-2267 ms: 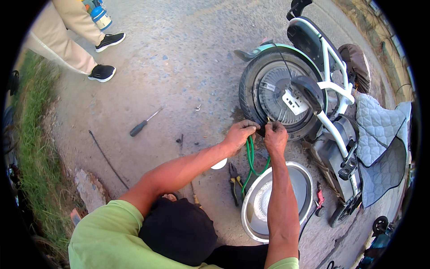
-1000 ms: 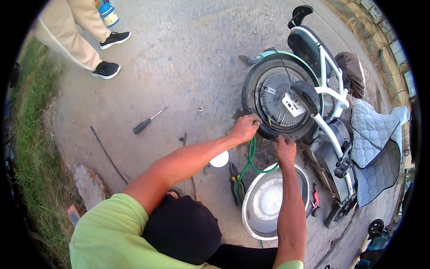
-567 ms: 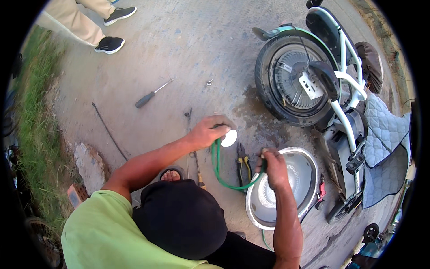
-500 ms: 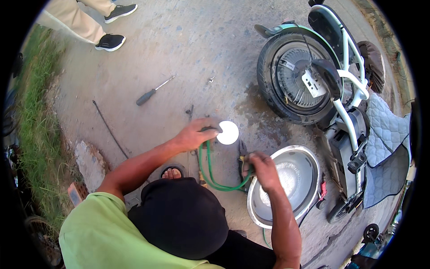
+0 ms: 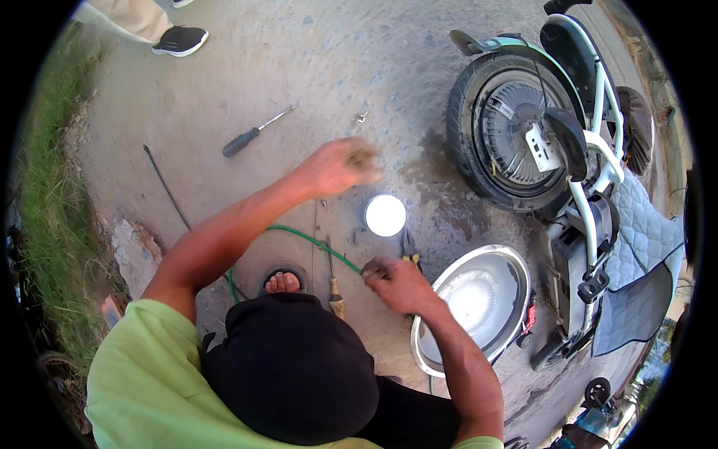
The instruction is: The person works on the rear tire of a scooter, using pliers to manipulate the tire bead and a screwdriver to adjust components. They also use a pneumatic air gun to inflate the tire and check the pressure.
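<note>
My right hand (image 5: 395, 283) has its fingers closed around a thin green hose (image 5: 318, 243) near the metal basin. From there the hose curves left under my left forearm, then down beside my sandaled foot. My left hand (image 5: 345, 166) hovers over the ground beyond a bright white round object (image 5: 386, 215); its fingers are smeared by motion, so any hold is unclear. Between the two hands' places lie pliers with dark jaws and yellow handles (image 5: 409, 248), partly covered. A wooden-handled tool (image 5: 336, 301) lies left of my right hand.
A metal basin (image 5: 525, 278) stands at the right. Beyond it a light-green two-wheeler (image 5: 594, 142) lies on its side, its wheel (image 5: 467, 142) facing me. A screwdriver (image 5: 243, 142) and a dark rod (image 5: 166, 183) lie to the left. Another person's shoe (image 5: 180, 40) is at upper left.
My left hand has moved away and upward, past the white round object. My right hand has moved left from the basin with the hose, which now stretches out to the left instead of looping.
</note>
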Available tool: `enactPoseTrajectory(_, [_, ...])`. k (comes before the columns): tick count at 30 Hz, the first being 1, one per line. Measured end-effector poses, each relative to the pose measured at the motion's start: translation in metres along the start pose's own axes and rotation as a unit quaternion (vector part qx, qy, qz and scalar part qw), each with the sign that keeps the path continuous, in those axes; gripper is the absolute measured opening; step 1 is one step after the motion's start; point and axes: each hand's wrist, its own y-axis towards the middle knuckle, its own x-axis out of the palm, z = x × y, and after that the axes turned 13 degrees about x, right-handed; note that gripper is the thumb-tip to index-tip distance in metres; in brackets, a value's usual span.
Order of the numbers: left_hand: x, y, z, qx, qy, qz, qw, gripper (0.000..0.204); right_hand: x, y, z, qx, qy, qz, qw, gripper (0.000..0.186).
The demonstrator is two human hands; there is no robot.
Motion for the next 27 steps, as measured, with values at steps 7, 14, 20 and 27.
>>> enactPoseTrajectory(7, [0.074, 0.142, 0.020, -0.055, -0.339, 0.045, 0.938, 0.090, -0.099, 0.002, -0.001, 0.039, 0.170, 0.168, 0.970, 0.026])
enactPoseTrajectory(14, [0.097, 0.161, 0.020, -0.014, -0.408, 0.097, 0.908, 0.073, -0.153, 0.012, 0.018, 0.076, 0.145, 0.258, 0.952, 0.022])
enactPoseTrajectory(20, [0.095, 0.167, 0.007, 0.041, -0.343, 0.153, 0.926, 0.062, -0.172, 0.038, 0.018, 0.092, 0.137, 0.296, 0.941, 0.019])
enactPoseTrajectory(27, [0.110, 0.184, -0.011, 0.003, -0.304, 0.186, 0.934, 0.063, -0.173, 0.051, 0.029, 0.087, 0.119, 0.315, 0.938, 0.015])
